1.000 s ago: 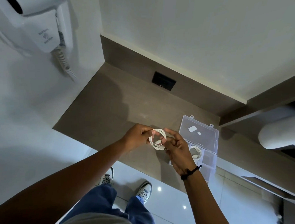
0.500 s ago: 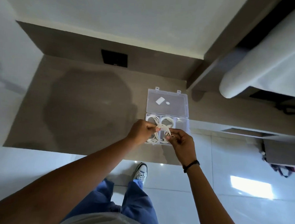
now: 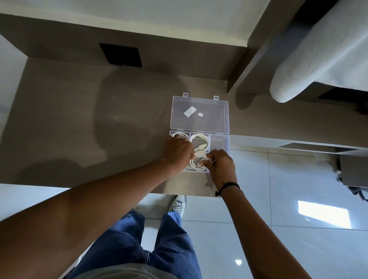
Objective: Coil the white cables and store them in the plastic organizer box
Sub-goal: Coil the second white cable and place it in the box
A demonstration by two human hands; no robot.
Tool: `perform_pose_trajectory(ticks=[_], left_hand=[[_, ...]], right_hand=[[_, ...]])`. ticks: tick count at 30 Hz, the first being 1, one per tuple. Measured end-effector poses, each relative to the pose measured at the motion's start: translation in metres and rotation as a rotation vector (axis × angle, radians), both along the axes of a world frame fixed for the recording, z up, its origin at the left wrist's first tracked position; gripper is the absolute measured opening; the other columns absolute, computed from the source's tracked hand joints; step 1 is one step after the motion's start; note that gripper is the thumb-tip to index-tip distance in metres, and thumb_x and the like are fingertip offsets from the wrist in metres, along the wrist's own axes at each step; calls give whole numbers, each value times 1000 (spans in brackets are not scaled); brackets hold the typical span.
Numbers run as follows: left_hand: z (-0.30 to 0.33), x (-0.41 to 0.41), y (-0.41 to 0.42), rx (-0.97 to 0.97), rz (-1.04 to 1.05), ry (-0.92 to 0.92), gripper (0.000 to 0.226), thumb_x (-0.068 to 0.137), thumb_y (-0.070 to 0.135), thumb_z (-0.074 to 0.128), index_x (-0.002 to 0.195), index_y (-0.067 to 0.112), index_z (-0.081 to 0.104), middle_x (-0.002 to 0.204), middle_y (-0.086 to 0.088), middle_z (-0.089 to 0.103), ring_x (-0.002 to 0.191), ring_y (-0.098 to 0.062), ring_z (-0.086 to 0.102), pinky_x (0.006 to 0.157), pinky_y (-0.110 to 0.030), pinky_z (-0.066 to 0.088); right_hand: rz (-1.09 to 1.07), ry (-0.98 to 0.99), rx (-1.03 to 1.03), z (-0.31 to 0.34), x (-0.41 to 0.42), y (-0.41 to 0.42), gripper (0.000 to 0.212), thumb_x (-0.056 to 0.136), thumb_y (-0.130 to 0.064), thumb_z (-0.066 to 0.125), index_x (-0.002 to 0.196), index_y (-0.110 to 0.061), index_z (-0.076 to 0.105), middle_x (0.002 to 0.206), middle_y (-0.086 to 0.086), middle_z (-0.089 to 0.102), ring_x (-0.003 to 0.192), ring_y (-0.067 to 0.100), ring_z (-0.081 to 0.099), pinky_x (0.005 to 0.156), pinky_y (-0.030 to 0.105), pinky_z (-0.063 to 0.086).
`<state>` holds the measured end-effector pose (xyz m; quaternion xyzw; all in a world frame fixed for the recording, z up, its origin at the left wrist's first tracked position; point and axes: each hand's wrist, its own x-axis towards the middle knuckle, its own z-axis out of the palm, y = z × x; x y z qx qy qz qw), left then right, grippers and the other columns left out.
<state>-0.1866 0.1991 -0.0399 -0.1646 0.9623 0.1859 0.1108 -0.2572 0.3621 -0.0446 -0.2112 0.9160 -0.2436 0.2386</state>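
The clear plastic organizer box [image 3: 220, 142] lies open on the brown counter, its lid [image 3: 201, 114] folded back flat. A coiled white cable [image 3: 197, 164] sits low in the near middle compartment, with my left hand [image 3: 178, 152] and my right hand [image 3: 219, 162] both pinching it from either side. Another coiled white cable [image 3: 200, 141] fills the far middle compartment. A third white cable [image 3: 179, 135] shows in the far left compartment, partly hidden by my left hand. The far right compartment looks bare.
The brown counter [image 3: 95, 125] stretches left of the box, its front edge near my wrists. A black wall socket [image 3: 120, 54] sits on the back panel. A white padded board [image 3: 322, 50] juts out at upper right. Glossy floor tiles lie below.
The camera view swung right and closer over the box. Both hands carried the coiled cable from above the counter down into the box's near middle compartment.
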Motion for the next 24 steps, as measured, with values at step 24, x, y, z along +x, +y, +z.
perform_pose_trajectory(ticks=[24], left_hand=[[-9, 23, 3, 150, 88, 235, 17, 97, 20, 65, 101, 10, 78, 96, -11, 78, 93, -34, 69, 79, -42, 55]], right_hand=[[168, 83, 139, -1, -5, -16, 19, 91, -25, 70, 106, -14, 74, 111, 11, 64, 89, 31, 69, 86, 38, 57]])
